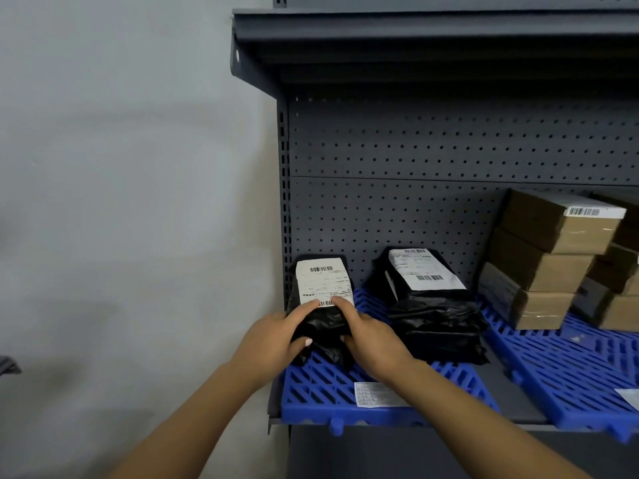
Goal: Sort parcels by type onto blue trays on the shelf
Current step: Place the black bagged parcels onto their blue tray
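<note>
Both your hands hold the black plastic mailer bag with a white barcode label (320, 305) at the left end of the slatted blue plastic tray (321, 392) on the grey metal shelf (449, 150). Your left hand (276, 337) grips its left side, fingers (304, 311) curled round the bag; your right hand (371, 340) grips its right side, forefinger on the label. A stack of black mailer bags (435, 326) lies just beside it. Brown cardboard boxes (539, 257) stand stacked on the second blue tray (570, 368).
</note>
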`<state>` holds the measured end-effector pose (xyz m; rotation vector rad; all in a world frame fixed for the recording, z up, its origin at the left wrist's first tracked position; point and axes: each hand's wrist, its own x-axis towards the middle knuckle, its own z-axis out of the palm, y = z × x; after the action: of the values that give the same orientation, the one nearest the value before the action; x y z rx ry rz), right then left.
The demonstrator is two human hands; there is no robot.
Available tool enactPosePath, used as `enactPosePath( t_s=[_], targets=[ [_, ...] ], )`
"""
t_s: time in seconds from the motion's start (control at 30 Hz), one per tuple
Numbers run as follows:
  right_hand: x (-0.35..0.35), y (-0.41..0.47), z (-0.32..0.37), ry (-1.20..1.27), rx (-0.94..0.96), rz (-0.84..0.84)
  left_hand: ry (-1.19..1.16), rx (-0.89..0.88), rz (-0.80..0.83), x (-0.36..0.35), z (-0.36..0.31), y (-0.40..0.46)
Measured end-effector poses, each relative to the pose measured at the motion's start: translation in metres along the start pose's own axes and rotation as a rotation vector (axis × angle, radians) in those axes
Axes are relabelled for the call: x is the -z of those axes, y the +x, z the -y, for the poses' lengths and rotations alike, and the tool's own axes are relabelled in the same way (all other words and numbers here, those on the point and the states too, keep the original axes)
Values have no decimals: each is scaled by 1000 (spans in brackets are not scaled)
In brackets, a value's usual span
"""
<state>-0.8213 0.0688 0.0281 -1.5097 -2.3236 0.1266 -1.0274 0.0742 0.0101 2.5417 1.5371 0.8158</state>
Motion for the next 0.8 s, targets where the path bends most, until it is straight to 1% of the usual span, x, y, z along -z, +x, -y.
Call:
enactPosePath(
  t_s=[0.1, 0.2, 0.4, 0.5, 0.67, 0.8],
  targets=[
    [-2, 6, -4, -1, -13, 37, -54, 4, 24, 2, 0, 3],
    [2, 12, -10, 84, 0, 81, -126, 9, 33, 7, -1, 8],
    [4, 8, -16, 237, 30, 83, -111, -6, 0, 0, 0, 6],
    [3, 11, -18, 256, 31, 88, -116, -2, -7, 3, 1, 9],
    [2, 11, -18, 277, 34, 99, -161, -4, 26, 6, 0, 9],
    [3, 11, -15, 242, 19, 109, -136, 15, 59, 9, -1, 10]
  ],
)
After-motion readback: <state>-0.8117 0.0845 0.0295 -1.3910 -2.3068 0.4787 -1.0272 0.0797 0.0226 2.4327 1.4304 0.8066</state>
